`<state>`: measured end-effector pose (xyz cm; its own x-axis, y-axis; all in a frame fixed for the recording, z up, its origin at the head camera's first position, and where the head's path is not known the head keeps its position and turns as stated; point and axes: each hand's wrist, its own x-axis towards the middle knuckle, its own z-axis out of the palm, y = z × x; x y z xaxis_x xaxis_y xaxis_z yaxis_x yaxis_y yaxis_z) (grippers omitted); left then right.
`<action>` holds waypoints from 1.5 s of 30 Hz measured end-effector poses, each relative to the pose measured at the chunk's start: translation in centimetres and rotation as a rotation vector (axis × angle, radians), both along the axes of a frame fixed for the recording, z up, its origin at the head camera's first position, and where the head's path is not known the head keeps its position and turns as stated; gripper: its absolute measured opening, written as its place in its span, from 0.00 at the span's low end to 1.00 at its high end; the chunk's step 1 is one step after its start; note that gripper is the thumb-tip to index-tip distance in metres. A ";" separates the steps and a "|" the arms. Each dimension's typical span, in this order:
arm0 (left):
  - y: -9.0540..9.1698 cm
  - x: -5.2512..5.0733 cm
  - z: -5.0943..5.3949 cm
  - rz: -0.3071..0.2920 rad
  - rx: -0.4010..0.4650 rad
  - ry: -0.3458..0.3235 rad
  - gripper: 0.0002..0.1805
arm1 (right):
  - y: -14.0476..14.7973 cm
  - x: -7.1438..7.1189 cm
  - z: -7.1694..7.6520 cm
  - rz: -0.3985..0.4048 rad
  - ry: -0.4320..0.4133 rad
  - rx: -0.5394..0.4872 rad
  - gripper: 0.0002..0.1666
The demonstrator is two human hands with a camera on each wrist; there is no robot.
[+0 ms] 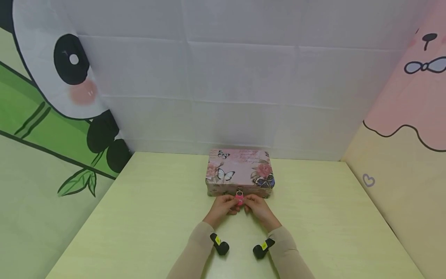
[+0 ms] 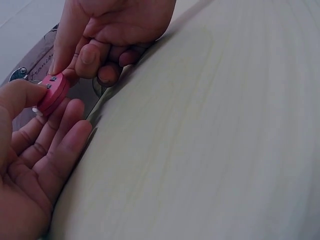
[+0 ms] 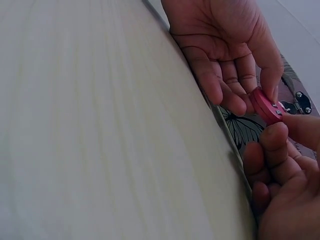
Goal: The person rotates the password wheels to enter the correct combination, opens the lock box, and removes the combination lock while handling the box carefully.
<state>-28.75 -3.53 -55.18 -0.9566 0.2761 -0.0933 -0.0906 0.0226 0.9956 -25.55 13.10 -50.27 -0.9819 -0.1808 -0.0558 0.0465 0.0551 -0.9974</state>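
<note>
A small pink padlock [image 1: 239, 198] with number dials hangs by its shackle from the metal clasp [image 3: 302, 102] on the front of a flower-and-butterfly box [image 1: 240, 170]. From the left, my left hand [image 1: 222, 206] pinches the padlock between thumb and fingers. On the other side, my right hand [image 1: 259, 209] grips its right edge with thumb and forefinger. The left wrist view shows both thumbs on the dial face of the padlock [image 2: 52, 90], with the other fingers curled or spread below. Whether the shackle is locked cannot be made out.
The box stands with its lid down near the back edge of a pale wood-grain table [image 1: 156, 217]. Behind it hangs a white cloth wall [image 1: 237, 77], with printed cartoon side walls left and right. Black wrist cameras [image 1: 221, 246] sit on both sleeves.
</note>
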 end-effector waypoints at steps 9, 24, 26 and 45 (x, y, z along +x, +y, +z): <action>0.2 0.0 0.2 0.033 -0.003 -0.004 0.14 | 0.1 0.1 0.1 0.010 0.003 -0.018 0.09; 0.3 -0.4 -0.2 0.074 0.036 -0.048 0.14 | 0.3 -1.6 -3.5 -0.021 0.013 0.004 0.10; 0.2 -0.4 -0.1 0.070 0.034 -0.042 0.14 | 0.3 -1.6 -3.6 -0.026 0.019 0.005 0.10; 0.3 -0.1 -0.2 0.030 0.036 0.026 0.12 | 0.4 -1.8 -3.6 -0.009 -0.012 -0.009 0.10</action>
<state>-28.84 -3.27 -55.37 -0.9664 0.2503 -0.0592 -0.0652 -0.0161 0.9977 -27.37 13.51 -53.85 -0.9827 -0.1728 -0.0662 0.0592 0.0453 -0.9972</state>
